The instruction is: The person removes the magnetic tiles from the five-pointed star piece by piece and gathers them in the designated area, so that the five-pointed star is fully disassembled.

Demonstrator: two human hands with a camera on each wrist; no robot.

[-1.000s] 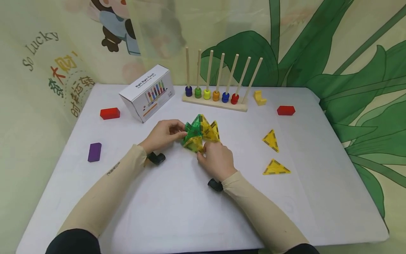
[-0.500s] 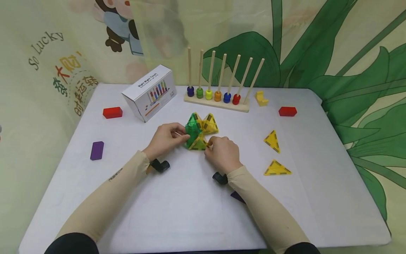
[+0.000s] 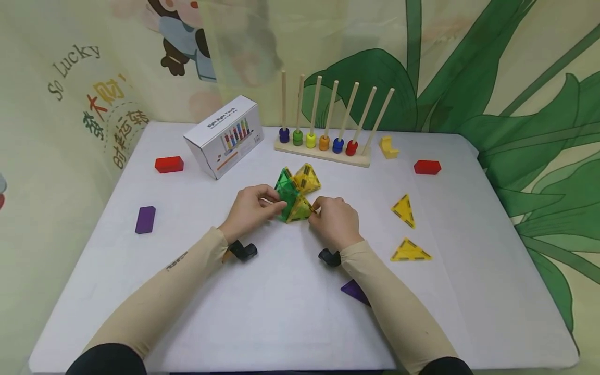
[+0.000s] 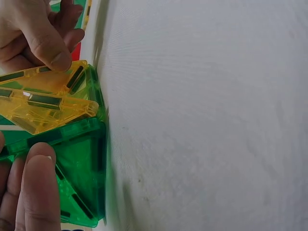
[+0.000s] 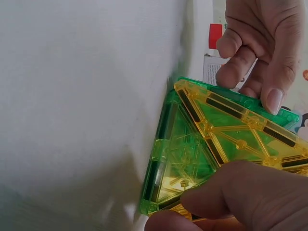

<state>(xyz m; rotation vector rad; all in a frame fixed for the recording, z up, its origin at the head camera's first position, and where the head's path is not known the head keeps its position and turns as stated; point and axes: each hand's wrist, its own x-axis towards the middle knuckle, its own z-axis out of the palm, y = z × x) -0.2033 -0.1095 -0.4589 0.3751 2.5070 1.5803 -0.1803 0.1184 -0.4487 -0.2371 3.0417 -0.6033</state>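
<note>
Tile cluster (image 3: 287, 192), translucent plastic, triangular pieces in green and yellow joined at an angle; dark strips set along the rims, moulded ribs inside. Location: middle of the surface (image 3: 281, 312), which is white, smooth and faintly creased.

Left hand (image 3: 251, 209): fingers pinching a green tile (image 4: 79, 178) at its edge. Right hand (image 3: 335, 221): fingers closed on a yellow tile (image 5: 231, 109), thumb against its rim. Both in beige sleeves, each with a black wrist camera.

Edges: near edge well apart from the cluster, white stretch between, forearms crossing at either side; far edge nearer, at the printed curtain.

Surroundings: white printed box (image 3: 224, 139), cardboard, beyond the left hand. Wooden peg rack (image 3: 323, 153), seven upright pegs, coloured rings low on six, standing behind the cluster and bounding it there. Yellow block (image 3: 388, 149), stepped, beside the rack. Red block (image 3: 169, 164), near the box; second red block (image 3: 427, 167), opposite side. Purple block (image 3: 145, 220), flat oblong, left. Two loose yellow triangles (image 3: 410, 252), right of the right hand. Purple triangle (image 3: 354, 291), partly hidden by the right sleeve.
</note>
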